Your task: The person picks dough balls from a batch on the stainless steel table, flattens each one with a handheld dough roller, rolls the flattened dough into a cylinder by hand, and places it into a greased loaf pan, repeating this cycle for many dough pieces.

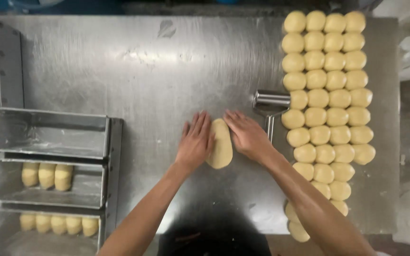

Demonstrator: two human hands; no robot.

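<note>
A flattened oval piece of pale yellow dough (221, 147) lies on the steel table (143, 71). My left hand (194, 141) rests flat against its left edge, fingers spread. Against the dough's right edge lies my right hand (246, 135), also flat with fingers pointing up and left. Neither hand grips anything. A small metal roller (270, 105) lies just right of my right hand, its handle pointing toward me.
Several rows of round dough balls (326, 95) fill the table's right side. On the left stand metal loaf tins (51, 132); one is empty, two hold rolled dough pieces (47, 175). More tins sit at the far left edge.
</note>
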